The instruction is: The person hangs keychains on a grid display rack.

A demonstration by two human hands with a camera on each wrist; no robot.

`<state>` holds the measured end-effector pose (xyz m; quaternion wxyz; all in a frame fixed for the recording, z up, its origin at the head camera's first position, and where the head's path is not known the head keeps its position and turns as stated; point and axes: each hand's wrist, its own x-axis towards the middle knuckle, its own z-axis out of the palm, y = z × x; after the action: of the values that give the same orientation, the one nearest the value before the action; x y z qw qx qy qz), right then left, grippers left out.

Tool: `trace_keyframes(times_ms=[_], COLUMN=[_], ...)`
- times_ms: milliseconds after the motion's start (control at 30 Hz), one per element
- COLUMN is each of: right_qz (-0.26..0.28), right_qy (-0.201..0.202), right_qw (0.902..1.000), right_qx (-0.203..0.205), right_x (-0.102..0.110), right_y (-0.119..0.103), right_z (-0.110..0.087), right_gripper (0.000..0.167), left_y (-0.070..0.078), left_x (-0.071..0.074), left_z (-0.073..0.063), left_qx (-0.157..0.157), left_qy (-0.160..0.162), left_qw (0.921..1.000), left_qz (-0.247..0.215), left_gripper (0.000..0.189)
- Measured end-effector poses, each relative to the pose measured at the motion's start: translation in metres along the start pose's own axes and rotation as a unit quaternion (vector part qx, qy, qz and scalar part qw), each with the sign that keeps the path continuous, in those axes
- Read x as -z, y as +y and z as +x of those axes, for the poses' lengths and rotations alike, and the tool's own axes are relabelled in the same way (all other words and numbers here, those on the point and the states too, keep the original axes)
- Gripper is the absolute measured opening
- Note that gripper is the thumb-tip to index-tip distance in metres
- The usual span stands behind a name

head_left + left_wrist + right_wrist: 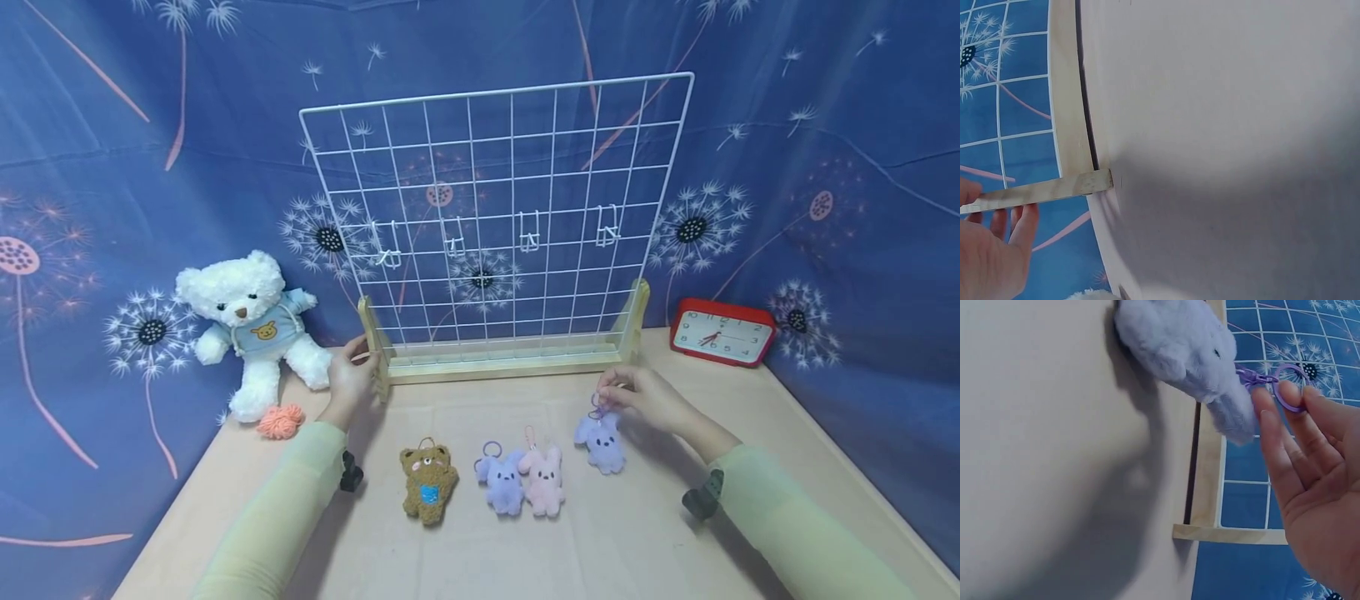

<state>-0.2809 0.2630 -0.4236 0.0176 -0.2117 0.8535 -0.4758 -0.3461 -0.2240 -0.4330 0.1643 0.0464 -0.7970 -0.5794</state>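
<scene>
My right hand point(645, 398) pinches the ring of a purple plush keychain point(603, 444), which hangs just above or against the table. In the right wrist view the purple ring point(1286, 387) sits between thumb and index finger. With fingers on one side and thumb on the other, my left hand point(997, 250) holds the wooden side post point(1041, 192) of the rack. White wire grid panel point(491, 192) stands upright in that wooden base, with several white hooks point(529, 233) across its middle. On the table lie a brown bear keychain point(429, 483), another purple plush keychain point(504, 483) and a pink bunny keychain point(544, 483).
A white teddy bear point(262, 317) in a blue top sits at the left, beside an orange yarn bundle point(281, 422). At the right back a red alarm clock point(723, 332) stands on the table. Blue dandelion-print cloth point(480, 42) hangs behind.
</scene>
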Motion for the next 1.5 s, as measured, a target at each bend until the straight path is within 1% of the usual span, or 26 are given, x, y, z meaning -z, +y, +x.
trace_keyframes(times_ms=[233, 400, 533, 600, 800, 900, 1033, 1133, 1300, 1500], right_qz=[0.005, 0.009, -0.009, -0.021, -0.057, -0.096, -0.142, -0.15, -0.144, -0.146], right_qy=[0.034, 0.054, 0.073, 0.085, 0.121, 0.146, 0.184, 0.21, 0.253, 0.279], right_qw=[0.9991, 0.9978, 0.9964, 0.9954, 0.9904, 0.9832, 0.9703, 0.9632, 0.9515, 0.9422], right_qx=[0.024, 0.039, 0.042, 0.038, 0.034, 0.051, 0.068, 0.076, 0.1, 0.114], right_x=[0.005, 0.008, 0.009, 0.011, 0.015, 0.017, 0.02, 0.023, 0.027, 0.035], right_y=[-0.008, -0.013, -0.017, -0.02, -0.029, -0.035, -0.046, -0.053, -0.064, -0.076], right_z=[0.006, 0.011, 0.014, 0.014, 0.015, 0.016, 0.019, 0.022, 0.027, 0.032], right_gripper=[0.01, 0.008, 0.009, 0.009, 0.01, 0.009, 0.007, 0.007, 0.005, 0.006], left_y=[-0.001, -0.001, -0.001, -0.001, -0.001, -0.001, -0.001, -0.002, -0.002, -0.001], left_x=[0.0, 0.0, 0.0, -0.001, -0.001, -0.001, -0.001, -0.001, -0.001, -0.001], left_z=[-0.001, -0.002, -0.001, -0.001, -0.002, -0.002, -0.001, -0.001, -0.001, 0.0], left_qx=[-0.003, -0.004, -0.007, -0.008, -0.005, -0.005, -0.004, -0.004, -0.003, -0.007], left_qy=[0.001, -0.001, -0.002, -0.002, -0.001, 0.001, 0.005, 0.006, 0.005, 0.008], left_qw=[1.0, 1.0, 1.0, 1.0, 1.0, 1.0, 1.0, 1.0, 1.0, 0.9999], left_qz=[0.001, -0.002, -0.004, -0.005, 0.003, 0.007, 0.003, 0.0, 0.004, 0.004], left_gripper=[0.049, 0.048, 0.048, 0.048, 0.048, 0.048, 0.048, 0.047, 0.046, 0.045])
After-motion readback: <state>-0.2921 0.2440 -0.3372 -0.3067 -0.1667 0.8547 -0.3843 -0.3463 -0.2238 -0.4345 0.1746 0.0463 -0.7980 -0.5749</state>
